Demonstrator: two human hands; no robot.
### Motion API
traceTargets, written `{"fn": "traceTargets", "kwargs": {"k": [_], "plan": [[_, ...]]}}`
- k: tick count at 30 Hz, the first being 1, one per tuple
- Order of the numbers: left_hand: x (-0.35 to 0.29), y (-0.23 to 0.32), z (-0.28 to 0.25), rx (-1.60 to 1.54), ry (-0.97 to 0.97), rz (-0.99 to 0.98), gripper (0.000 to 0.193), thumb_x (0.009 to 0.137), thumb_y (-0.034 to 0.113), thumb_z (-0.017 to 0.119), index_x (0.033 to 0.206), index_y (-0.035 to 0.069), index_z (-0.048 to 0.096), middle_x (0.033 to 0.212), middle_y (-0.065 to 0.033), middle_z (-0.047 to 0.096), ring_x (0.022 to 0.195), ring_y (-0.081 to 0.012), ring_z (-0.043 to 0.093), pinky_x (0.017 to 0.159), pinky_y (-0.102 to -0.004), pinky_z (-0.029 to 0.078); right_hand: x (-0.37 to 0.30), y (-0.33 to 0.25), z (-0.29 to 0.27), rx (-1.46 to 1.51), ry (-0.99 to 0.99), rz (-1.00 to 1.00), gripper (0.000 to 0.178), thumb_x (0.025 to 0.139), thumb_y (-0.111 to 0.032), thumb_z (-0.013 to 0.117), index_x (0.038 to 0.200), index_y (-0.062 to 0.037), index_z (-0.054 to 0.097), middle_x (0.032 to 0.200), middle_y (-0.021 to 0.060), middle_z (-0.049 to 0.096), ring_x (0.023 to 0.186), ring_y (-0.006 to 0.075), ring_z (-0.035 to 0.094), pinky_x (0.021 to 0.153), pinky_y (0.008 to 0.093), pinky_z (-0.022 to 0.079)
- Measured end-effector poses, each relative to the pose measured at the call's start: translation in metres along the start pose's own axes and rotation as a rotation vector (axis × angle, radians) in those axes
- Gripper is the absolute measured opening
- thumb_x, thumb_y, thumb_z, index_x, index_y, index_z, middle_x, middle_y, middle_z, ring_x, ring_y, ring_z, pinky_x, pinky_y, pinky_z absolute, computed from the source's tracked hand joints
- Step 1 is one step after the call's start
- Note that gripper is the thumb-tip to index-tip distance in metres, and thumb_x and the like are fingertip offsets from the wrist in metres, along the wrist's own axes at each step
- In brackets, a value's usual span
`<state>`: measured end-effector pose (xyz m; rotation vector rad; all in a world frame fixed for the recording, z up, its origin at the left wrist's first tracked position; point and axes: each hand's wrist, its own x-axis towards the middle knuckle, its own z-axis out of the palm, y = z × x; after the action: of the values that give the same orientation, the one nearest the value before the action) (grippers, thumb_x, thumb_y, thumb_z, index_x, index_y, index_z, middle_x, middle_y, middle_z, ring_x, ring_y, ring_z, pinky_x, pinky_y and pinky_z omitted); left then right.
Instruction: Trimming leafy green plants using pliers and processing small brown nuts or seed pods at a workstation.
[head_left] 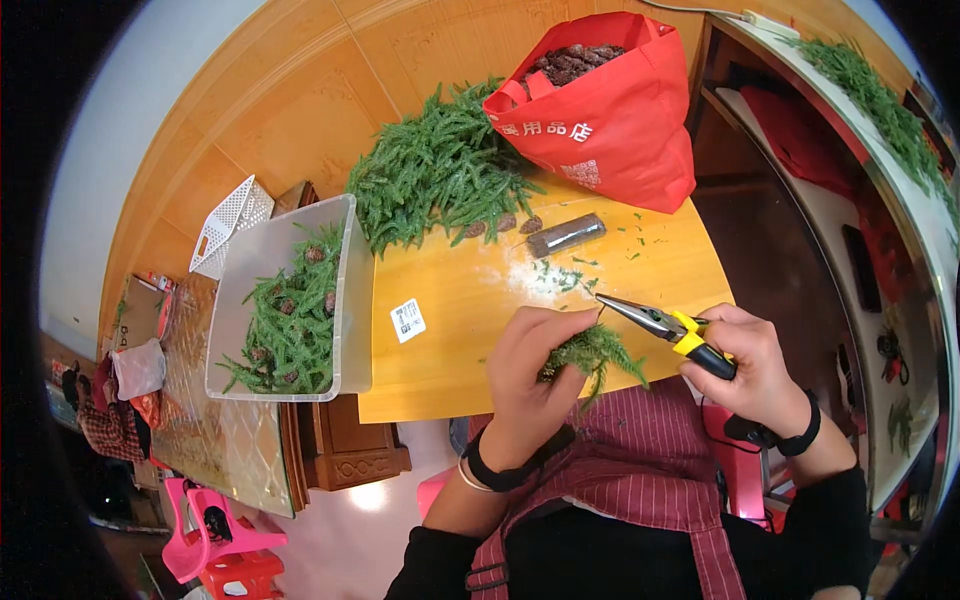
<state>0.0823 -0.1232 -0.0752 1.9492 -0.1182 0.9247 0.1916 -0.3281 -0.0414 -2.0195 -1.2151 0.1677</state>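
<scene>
My left hand (537,370) is closed round a green artificial pine sprig (592,352) just above the front edge of the yellow table. Long-nose pliers (655,322) with black and yellow handles are gripped in my right hand (752,362). Their tips point left, close to my left fingertips, by the top of the sprig. Whether the jaws touch a stem or wire there is too small to tell. Small green clippings (566,278) and white powdery bits lie on the table beyond my hands.
A heap of pine sprigs (430,175) and a red bag (610,120) of pine cones stand at the back. Near them lie loose cones (506,222) and a clear-wrapped dark bundle (567,235). A translucent bin (352,300) with sprigs and cones is left, by a white label (407,320).
</scene>
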Motion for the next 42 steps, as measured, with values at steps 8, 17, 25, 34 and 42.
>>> {"fn": "traceTargets", "kwargs": {"k": [8,17,25,34,42], "plan": [[-0.003,-0.003,0.001,-0.137,0.085,0.017,0.027,0.071,-0.007,0.065,0.096,0.000,0.058,0.090,-0.0125,0.059,0.083,-0.0205,0.057,0.073,-0.0283,0.047,-0.003,0.015,0.000,0.194,-0.053,-0.068,0.015,0.067,-0.014,0.067,0.071,-0.0014,0.061,0.078,0.0094,0.064,0.090,0.0263,0.058,0.079,0.0347,0.044],[-0.004,-0.004,-0.003,-0.156,0.047,0.058,0.025,0.070,-0.008,0.065,0.093,0.000,0.057,0.095,-0.0136,0.059,0.089,-0.0230,0.058,0.076,-0.0302,0.048,-0.001,0.010,-0.003,0.108,-0.061,-0.058,0.013,0.065,-0.013,0.070,0.069,-0.0031,0.062,0.065,0.0080,0.059,0.076,0.0248,0.059,0.069,0.0315,0.046],[-0.002,-0.009,-0.007,-0.436,-0.064,-0.078,0.025,0.069,-0.007,0.066,0.089,0.002,0.053,0.097,-0.0151,0.057,0.091,-0.0249,0.057,0.078,-0.0322,0.048,0.004,0.007,-0.003,0.101,-0.025,-0.194,0.023,0.066,-0.012,0.073,0.064,-0.0014,0.054,0.060,0.0098,0.051,0.064,0.0270,0.055,0.058,0.0323,0.045],[-0.002,-0.019,-0.008,-0.464,-0.086,-0.083,0.024,0.069,-0.007,0.067,0.087,0.001,0.052,0.091,-0.0123,0.054,0.089,-0.0250,0.057,0.081,-0.0355,0.048,0.008,0.009,-0.016,0.264,-0.235,-0.070,0.024,0.069,-0.014,0.072,0.062,-0.0018,0.052,0.053,0.0076,0.044,0.050,0.0183,0.048,0.046,0.0304,0.034],[0.003,-0.015,-0.006,-0.535,-0.102,-0.091,0.025,0.069,-0.005,0.067,0.091,0.001,0.058,0.087,-0.0097,0.054,0.086,-0.0216,0.057,0.076,-0.0311,0.047,0.013,0.017,-0.025,0.696,-0.675,0.211,0.016,0.081,-0.016,0.064,0.075,-0.0012,0.060,0.065,-0.0013,0.057,0.052,0.0035,0.045,0.047,0.0217,0.036]]}}
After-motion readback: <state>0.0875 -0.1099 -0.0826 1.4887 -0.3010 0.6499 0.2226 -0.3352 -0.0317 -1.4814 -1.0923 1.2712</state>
